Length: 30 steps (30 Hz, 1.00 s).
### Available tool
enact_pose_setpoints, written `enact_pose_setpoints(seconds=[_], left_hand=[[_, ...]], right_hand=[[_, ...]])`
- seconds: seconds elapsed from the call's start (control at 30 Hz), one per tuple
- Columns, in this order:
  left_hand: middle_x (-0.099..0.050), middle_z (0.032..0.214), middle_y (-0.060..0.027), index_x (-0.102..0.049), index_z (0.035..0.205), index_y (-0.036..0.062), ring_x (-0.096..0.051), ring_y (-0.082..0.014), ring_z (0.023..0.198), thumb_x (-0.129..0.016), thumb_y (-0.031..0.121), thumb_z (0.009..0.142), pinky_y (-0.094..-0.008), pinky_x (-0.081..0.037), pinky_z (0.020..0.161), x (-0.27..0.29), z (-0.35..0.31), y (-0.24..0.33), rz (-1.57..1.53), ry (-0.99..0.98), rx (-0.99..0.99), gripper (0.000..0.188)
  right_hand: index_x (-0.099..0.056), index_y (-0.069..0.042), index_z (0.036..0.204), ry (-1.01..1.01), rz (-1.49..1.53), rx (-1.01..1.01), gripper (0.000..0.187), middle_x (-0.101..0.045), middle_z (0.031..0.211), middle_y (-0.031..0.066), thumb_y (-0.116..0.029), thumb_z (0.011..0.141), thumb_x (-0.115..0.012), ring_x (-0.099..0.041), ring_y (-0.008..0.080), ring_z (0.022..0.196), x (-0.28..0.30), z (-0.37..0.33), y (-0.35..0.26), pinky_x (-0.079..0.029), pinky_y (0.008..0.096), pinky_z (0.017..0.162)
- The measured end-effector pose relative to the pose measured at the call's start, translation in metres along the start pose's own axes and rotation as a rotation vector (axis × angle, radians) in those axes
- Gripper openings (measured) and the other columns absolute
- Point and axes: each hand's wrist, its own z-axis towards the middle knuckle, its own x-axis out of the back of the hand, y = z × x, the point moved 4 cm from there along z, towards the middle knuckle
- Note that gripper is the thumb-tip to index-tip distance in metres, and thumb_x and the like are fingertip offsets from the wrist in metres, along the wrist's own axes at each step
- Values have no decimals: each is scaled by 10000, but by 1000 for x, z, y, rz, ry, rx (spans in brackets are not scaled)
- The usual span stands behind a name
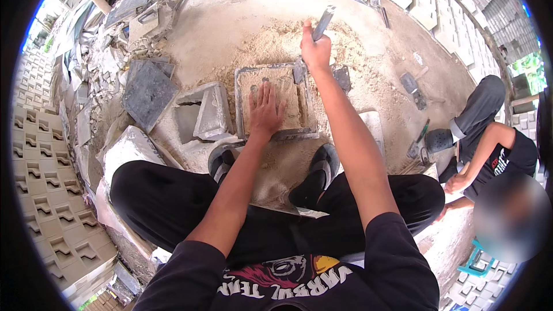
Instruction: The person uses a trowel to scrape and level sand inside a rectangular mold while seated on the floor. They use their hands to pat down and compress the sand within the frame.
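Dark shirt cloth (322, 296) with a coloured print lay nearest. Beyond it, the right grip (317, 55) was clamped round a grey bar (325, 21), held up near the far right corner of a square mould (291, 135). The left grip (266, 112) was unclenched, its fingers slightly apart, palm down on the pale sand (282, 78) filling the mould, which sat on the ground just past the shoes. Beside its left edge leaned a pale block (213, 112); farther left lay a dark slab (148, 93). Well to the right sat a co-worker (515, 150).
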Motion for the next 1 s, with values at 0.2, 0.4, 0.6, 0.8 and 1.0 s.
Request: enact_pose_setpoints(seconds=[0.2, 0.4, 0.6, 0.8, 1.0], left_hand=[[-274, 1545, -169, -288, 1477, 26, -213, -284, 1452, -392, 439, 968, -514, -70, 1174, -14, -51, 30, -58, -102, 50, 664], [-263, 1552, -161, -303, 1473, 23, -192, -268, 1460, -378, 451, 968, -508, -53, 1181, -7, -12, 5, -25, -29, 18, 666], [-255, 1556, -154, -293, 1477, 27, -189, -266, 1461, -372, 449, 969, -505, -40, 1182, -10, 2, 9, -7, -13, 5, 665], [-241, 1563, -146, -281, 1484, 38, -182, -262, 1463, -365, 452, 971, -502, -33, 1183, -11, -7, -2, 8, -22, 27, 664], [-245, 1562, -147, -280, 1486, 43, -180, -262, 1463, -360, 455, 974, -490, -39, 1186, -10, 1, 12, -35, -35, 7, 662]], right_hand=[[-488, -50, 525, -1, -37, -111, 568, -487, 475, 57, -413, 956, -557, -475, 160, 454, 35, -62, 36, -381, 348, 480], [-494, -81, 518, 56, 14, -75, 576, -498, 477, 15, -434, 971, -538, -466, 125, 444, 20, -23, -8, -365, 328, 478], [-517, -69, 580, -80, 8, -56, 520, -530, 528, 20, -404, 975, -541, -475, 117, 459, 22, -16, 34, -376, 317, 476], [-547, -72, 590, 15, 9, -104, 515, -545, 520, 36, -403, 983, -516, -486, 115, 447, 29, -27, -10, -383, 308, 461], [-493, -100, 546, -165, -80, -137, 542, -479, 475, 25, -396, 1000, -473, -449, 104, 425, 14, -23, 31, -336, 320, 405]])
